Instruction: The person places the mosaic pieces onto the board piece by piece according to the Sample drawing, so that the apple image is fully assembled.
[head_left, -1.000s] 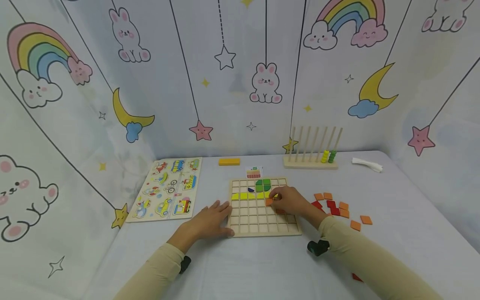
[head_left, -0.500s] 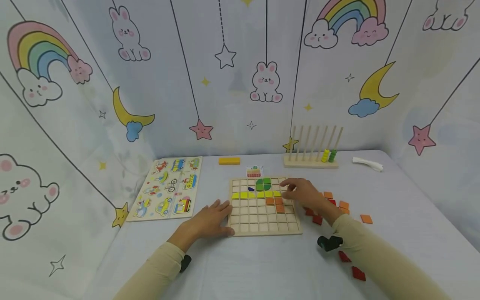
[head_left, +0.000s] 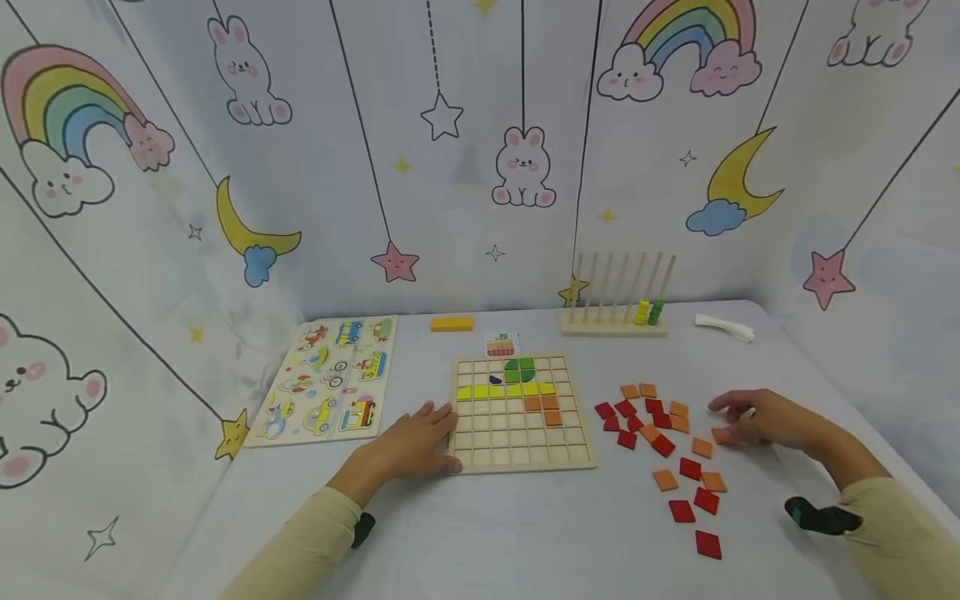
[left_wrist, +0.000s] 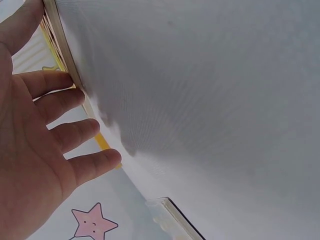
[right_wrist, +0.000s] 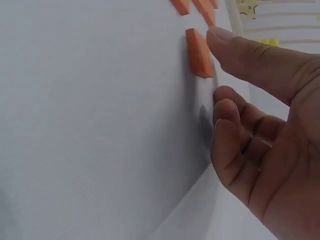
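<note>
The orange tile (right_wrist: 199, 55) lies on the desk (head_left: 495, 542) at the right-hand edge of a group of loose tiles. The right hand (head_left: 776, 423) is over it; its thumb tip is beside the tile, and contact cannot be confirmed. The fingers (right_wrist: 227, 140) of this hand are bent, stand apart from the thumb, and clamp nothing. The left hand (head_left: 408, 446) has its fingers spread apart, with fingertips against the left edge of the wooden grid board (head_left: 499, 440).

The grid board carries green pieces (head_left: 519, 369), a dark blue piece (head_left: 496, 379), a row of yellow pieces (head_left: 490, 392) and three orange squares (head_left: 552, 417). Loose red tiles (head_left: 707, 501) and loose orange tiles (head_left: 664, 480) lie between the grid board and the right hand; some touch or overlap.

The desk surface is covered in white. Behind the grid board are a small printed card (head_left: 502, 344) and, farther back, a yellow block (head_left: 452, 324). A vehicle puzzle (head_left: 298, 429) lies flat to the left. At the rear right stands a peg rack (head_left: 613, 329) with yellow beads (head_left: 642, 312) and green beads (head_left: 656, 312); a white object (head_left: 724, 326) lies beside it.

A pale backdrop (head_left: 450, 200) printed with rabbits, stars, moons and rainbows encloses the rear and both sides.
</note>
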